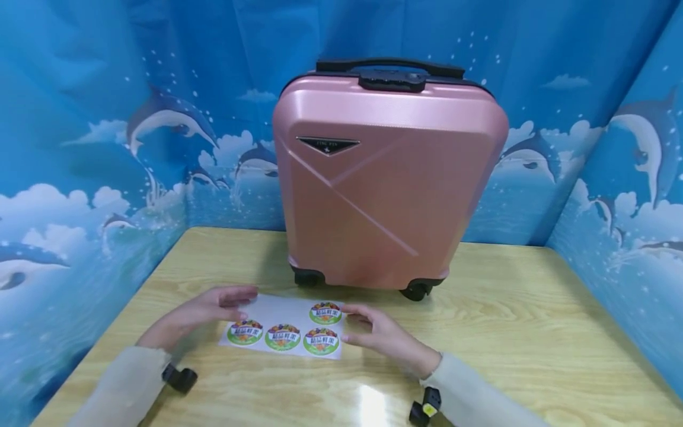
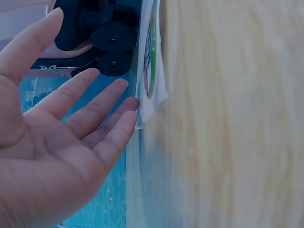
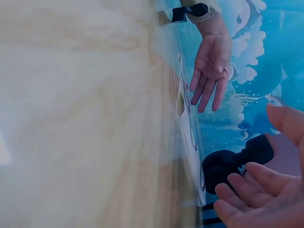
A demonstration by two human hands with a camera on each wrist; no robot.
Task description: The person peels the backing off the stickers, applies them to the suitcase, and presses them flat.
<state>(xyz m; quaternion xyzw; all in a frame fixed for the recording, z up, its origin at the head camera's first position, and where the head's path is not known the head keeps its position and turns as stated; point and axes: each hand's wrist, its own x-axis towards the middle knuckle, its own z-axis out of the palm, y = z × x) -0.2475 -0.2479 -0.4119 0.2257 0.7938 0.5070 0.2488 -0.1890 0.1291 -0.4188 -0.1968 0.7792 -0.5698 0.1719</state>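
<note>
A white sheet of round fruit stickers (image 1: 283, 307) lies on the table below the suitcase. Several stickers (image 1: 283, 337) run along its near edge and one (image 1: 325, 313) sits at the far right corner; the far left part is bare white. At the sheet's left end is my left hand (image 1: 205, 311), its fingers spread and loosely extended in the left wrist view, gripping nothing. My right hand (image 1: 386, 339) is at the right edge, fingers relaxed and nothing held, as the right wrist view shows. Whether either hand's fingertips touch the sheet, I cannot tell.
Behind the sheet stands an upright pink suitcase (image 1: 384, 196) with a black handle (image 1: 389, 62) and black wheels (image 1: 416, 290). A blue dolphin-print curtain (image 1: 224, 53) surrounds the wooden table (image 1: 533, 332) at the back and sides.
</note>
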